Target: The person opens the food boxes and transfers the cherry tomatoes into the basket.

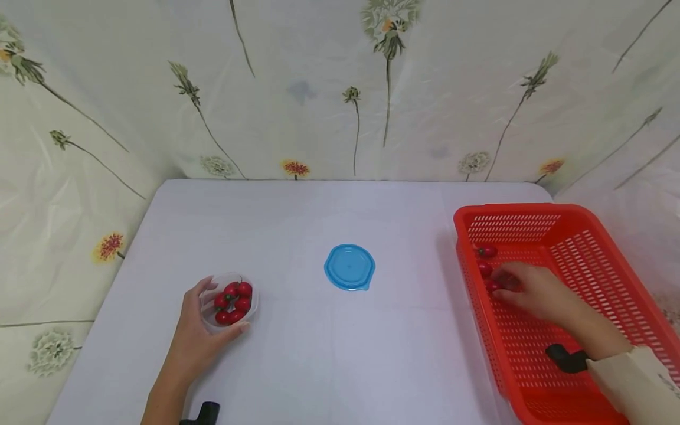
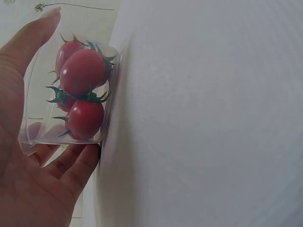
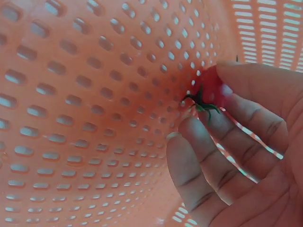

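Note:
My left hand (image 1: 199,330) grips a clear plastic container (image 1: 256,304) on the table, thumb on one side and fingers round the other. Several red cherry tomatoes (image 2: 84,71) with green stalks lie inside it. Over in the red basket (image 1: 510,383), my right hand (image 1: 536,292) has its thumb and fingers round a cherry tomato (image 3: 211,87), close to the perforated wall. Two more cherry tomatoes, the farther one (image 1: 486,251) and a nearer one (image 1: 484,270), lie beyond the fingertips along the basket's left side.
A blue lid (image 1: 349,267) lies flat on the white table (image 1: 372,354), between the container and the basket. Behind the table hangs a flower-patterned sheet (image 1: 297,106). The basket's raised rim runs along the table's right side.

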`<control>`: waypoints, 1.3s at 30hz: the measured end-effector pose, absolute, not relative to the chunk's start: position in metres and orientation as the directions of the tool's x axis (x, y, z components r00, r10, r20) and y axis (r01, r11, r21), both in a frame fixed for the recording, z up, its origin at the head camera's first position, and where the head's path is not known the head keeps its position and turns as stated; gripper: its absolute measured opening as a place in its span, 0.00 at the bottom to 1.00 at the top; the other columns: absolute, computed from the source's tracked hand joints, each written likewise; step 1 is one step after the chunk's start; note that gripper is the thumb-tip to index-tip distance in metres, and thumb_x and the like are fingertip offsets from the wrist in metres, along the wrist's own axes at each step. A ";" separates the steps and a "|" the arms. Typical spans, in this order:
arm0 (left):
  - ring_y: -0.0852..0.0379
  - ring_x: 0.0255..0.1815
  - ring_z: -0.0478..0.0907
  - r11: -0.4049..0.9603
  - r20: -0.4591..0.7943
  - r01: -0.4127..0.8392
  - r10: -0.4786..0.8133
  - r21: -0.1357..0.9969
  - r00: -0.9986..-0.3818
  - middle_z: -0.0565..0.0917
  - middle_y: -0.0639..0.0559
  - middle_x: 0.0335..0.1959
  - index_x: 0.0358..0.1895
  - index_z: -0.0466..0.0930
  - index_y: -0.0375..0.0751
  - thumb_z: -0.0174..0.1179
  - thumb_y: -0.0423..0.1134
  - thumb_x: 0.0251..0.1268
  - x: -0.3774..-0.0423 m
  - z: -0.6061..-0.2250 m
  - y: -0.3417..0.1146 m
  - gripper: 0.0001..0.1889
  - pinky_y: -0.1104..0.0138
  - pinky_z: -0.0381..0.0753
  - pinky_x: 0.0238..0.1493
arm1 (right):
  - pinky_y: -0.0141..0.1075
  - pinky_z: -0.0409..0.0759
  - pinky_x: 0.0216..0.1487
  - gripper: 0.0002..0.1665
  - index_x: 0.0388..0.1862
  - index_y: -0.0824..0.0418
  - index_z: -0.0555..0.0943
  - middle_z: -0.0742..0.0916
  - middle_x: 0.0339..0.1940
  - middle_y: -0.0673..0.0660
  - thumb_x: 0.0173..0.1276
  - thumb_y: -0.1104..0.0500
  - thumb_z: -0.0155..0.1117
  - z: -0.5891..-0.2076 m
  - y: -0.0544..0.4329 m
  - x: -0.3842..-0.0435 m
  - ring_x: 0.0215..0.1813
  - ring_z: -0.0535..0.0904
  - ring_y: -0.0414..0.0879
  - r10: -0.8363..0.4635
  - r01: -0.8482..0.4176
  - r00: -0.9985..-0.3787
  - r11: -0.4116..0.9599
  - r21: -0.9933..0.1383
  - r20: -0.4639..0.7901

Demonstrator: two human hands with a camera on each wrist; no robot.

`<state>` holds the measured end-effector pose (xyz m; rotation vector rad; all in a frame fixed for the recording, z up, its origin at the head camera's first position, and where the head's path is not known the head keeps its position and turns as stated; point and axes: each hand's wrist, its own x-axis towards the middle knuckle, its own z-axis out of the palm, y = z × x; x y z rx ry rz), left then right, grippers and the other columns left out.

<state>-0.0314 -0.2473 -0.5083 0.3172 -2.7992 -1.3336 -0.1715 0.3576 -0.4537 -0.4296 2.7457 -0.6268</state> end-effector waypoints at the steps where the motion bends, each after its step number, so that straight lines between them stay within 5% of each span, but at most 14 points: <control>1: 0.35 0.76 0.64 0.612 -0.064 -0.172 -0.194 0.772 -0.979 0.64 0.42 0.76 0.84 0.45 0.53 0.81 0.55 0.53 -0.031 -0.508 -0.247 0.62 0.35 0.71 0.67 | 0.52 0.90 0.43 0.24 0.54 0.60 0.83 0.89 0.46 0.57 0.61 0.60 0.81 -0.453 0.357 -0.171 0.45 0.87 0.53 -0.341 -0.216 -0.915 0.864 -0.454 -0.214; 13: 0.36 0.76 0.65 0.609 -0.059 -0.166 -0.192 0.775 -0.980 0.65 0.42 0.75 0.84 0.46 0.52 0.82 0.55 0.53 -0.030 -0.510 -0.248 0.62 0.36 0.71 0.67 | 0.52 0.90 0.41 0.30 0.60 0.64 0.80 0.88 0.46 0.60 0.65 0.53 0.80 -0.432 0.351 -0.172 0.44 0.85 0.55 -0.290 -0.204 -0.940 0.900 -0.386 -0.181; 19: 0.36 0.77 0.64 0.617 -0.061 -0.164 -0.184 0.770 -0.981 0.64 0.42 0.76 0.84 0.45 0.52 0.81 0.55 0.53 -0.030 -0.510 -0.249 0.62 0.35 0.71 0.68 | 0.60 0.88 0.42 0.32 0.63 0.69 0.77 0.88 0.49 0.68 0.66 0.55 0.79 -0.407 0.337 -0.171 0.48 0.85 0.67 -0.269 -0.243 -0.963 0.891 -0.383 -0.016; 26: 0.36 0.77 0.64 0.603 -0.058 -0.157 -0.181 0.782 -0.982 0.64 0.43 0.76 0.84 0.46 0.53 0.81 0.56 0.53 -0.031 -0.511 -0.248 0.61 0.37 0.73 0.67 | 0.63 0.85 0.49 0.29 0.64 0.64 0.79 0.88 0.51 0.64 0.69 0.56 0.76 -0.369 0.297 -0.176 0.51 0.85 0.63 -0.319 -0.333 -0.942 0.854 -0.400 0.103; 39: 0.37 0.76 0.65 0.605 -0.078 -0.182 -0.194 0.775 -0.978 0.65 0.43 0.76 0.83 0.46 0.51 0.82 0.56 0.52 -0.032 -0.508 -0.249 0.62 0.38 0.74 0.66 | 0.47 0.89 0.48 0.32 0.66 0.57 0.81 0.89 0.54 0.54 0.65 0.50 0.80 -0.349 0.178 -0.167 0.53 0.87 0.51 -0.665 -0.629 -0.745 0.680 -0.378 0.043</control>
